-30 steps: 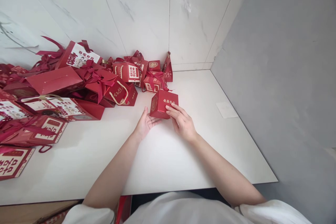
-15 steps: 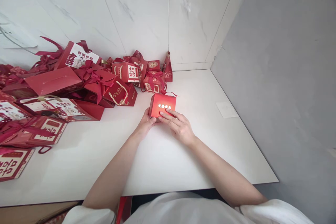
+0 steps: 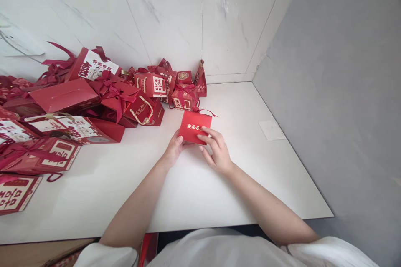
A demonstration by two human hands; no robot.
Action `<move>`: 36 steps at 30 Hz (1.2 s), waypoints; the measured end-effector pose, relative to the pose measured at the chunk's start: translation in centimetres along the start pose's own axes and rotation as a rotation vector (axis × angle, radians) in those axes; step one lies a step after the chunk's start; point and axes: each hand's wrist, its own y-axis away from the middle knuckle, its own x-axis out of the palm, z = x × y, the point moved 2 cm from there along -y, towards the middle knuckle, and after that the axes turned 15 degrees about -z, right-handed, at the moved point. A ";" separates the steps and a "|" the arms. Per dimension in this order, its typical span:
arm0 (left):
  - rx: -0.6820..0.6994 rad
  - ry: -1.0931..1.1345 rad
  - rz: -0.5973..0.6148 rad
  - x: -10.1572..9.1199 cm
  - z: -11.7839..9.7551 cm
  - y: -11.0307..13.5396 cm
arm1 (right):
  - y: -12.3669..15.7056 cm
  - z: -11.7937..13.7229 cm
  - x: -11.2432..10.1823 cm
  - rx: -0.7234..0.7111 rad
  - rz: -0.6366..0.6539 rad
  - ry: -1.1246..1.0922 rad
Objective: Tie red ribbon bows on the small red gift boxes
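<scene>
A small red box [image 3: 190,134] with gold lettering is held above the white table, its printed face turned up toward me. My left hand [image 3: 174,149] grips its lower left corner, thumb on the near edge and the other fingers partly hidden behind or beneath it. My right hand [image 3: 216,150] is at the box's right side, fingers apart, with the fingertips resting on the printed face over part of the lettering. Just behind the box sits a ribbon-tied red gift box [image 3: 184,99], a loose ribbon trailing from it to the right.
A heap of red gift boxes [image 3: 67,96] with ribbons and rope handles spreads along the left and back of the white table [image 3: 200,200]. A white square [image 3: 272,130] lies near the right edge. A tiled wall [image 3: 169,16] stands behind and a grey wall [image 3: 338,91] on the right.
The red box has tilted so its printed face is turned more squarely to me. My right hand's fingers have spread and shifted right, the thumb coming away from the box.
</scene>
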 end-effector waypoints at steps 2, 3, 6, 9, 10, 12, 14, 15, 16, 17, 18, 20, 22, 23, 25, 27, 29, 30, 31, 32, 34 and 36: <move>-0.006 0.019 0.002 -0.1 0.2 -0.1 | -0.1 -0.3 -0.3 0.143 -0.080 0.001; -0.010 0.032 0.000 -0.1 0.2 -0.1 | -0.1 -0.6 -0.4 0.221 -0.113 -0.010; -0.022 0.092 -0.004 0.1 0.0 0.0 | -0.1 -1.8 -0.3 0.437 -0.180 -0.054; -0.064 0.150 0.022 0.6 -0.3 0.3 | -0.1 -3.0 0.1 0.601 -0.206 -0.068; -0.089 0.169 0.035 0.8 -0.4 0.4 | 0.0 -3.4 0.2 0.637 -0.217 -0.073; -0.144 0.207 0.044 1.0 -0.6 0.6 | 0.2 -4.0 0.5 0.682 -0.251 -0.078; -0.179 0.239 0.029 1.1 -0.7 0.7 | 0.4 -4.5 0.7 0.716 -0.295 -0.077; -0.189 0.251 0.021 1.0 -0.7 0.8 | 0.5 -4.6 0.7 0.732 -0.315 -0.084; -0.195 0.260 0.015 1.0 -0.8 0.8 | 0.6 -4.7 0.7 0.751 -0.334 -0.099; -0.198 0.270 0.011 1.0 -0.8 0.7 | 0.7 -4.8 0.8 0.774 -0.347 -0.123; -0.199 0.278 0.008 1.0 -0.9 0.7 | 0.7 -4.9 0.8 0.805 -0.354 -0.154; -0.204 0.282 0.006 0.9 -1.0 0.6 | 0.7 -4.9 0.8 0.897 -0.341 -0.228; -0.217 0.279 0.008 0.8 -1.0 0.5 | 0.7 -4.9 0.9 1.014 -0.290 -0.306; -0.227 0.277 0.011 0.7 -1.0 0.4 | 0.7 -4.8 1.0 1.060 -0.260 -0.337; -0.246 0.280 0.019 0.6 -1.0 0.3 | 0.6 -4.7 1.1 1.112 -0.207 -0.373; -0.253 0.289 0.025 0.5 -0.9 0.2 | 0.6 -4.6 1.1 1.118 -0.176 -0.384; -0.246 0.297 0.034 0.4 -0.9 0.2 | 0.6 -4.5 1.2 1.111 -0.161 -0.389; -0.243 0.296 0.044 0.4 -0.9 0.3 | 0.6 -4.5 1.2 1.109 -0.156 -0.391; -0.241 0.293 0.054 0.4 -0.8 0.3 | 0.6 -4.5 1.2 1.107 -0.153 -0.393; -0.240 0.288 0.066 0.4 -0.8 0.3 | 0.7 -4.5 1.2 1.106 -0.149 -0.394; -0.235 0.281 0.082 0.4 -0.8 0.3 | 0.7 -4.5 1.2 1.102 -0.142 -0.397; -0.226 0.277 0.087 0.4 -0.8 0.2 | 0.7 -4.6 1.1 1.094 -0.134 -0.401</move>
